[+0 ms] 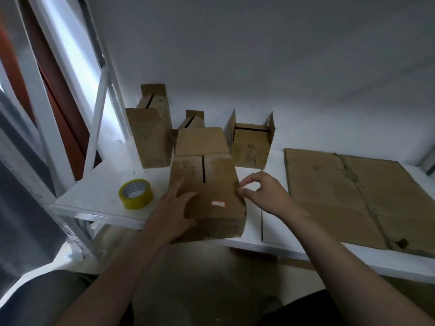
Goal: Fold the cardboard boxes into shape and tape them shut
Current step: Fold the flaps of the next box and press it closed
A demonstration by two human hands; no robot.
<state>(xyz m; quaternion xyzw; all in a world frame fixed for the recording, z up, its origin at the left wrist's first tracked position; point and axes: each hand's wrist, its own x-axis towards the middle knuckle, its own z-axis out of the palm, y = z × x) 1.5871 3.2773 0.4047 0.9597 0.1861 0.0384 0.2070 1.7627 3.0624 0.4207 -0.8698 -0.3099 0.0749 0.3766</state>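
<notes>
My left hand (pixel 174 208) rests straight fingers on the box (pixel 219 184); my right hand (pixel 266 194) curls its fingers at the box's right edge, gripping or not I cannot tell.

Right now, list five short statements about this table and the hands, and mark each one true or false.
1. The yellow tape roll lies on the table, left of the near box. True.
2. The left hand holds the tape roll. False: it rests on the near box, and the roll lies apart.
3. Flattened cardboard lies on the table's right side. True.
4. Only one box stands by the wall. False: three do, a tall box, a small box and a box with raised flaps.
5. The right hand lies on the flattened cardboard. False: it is at the near box's right edge.
</notes>
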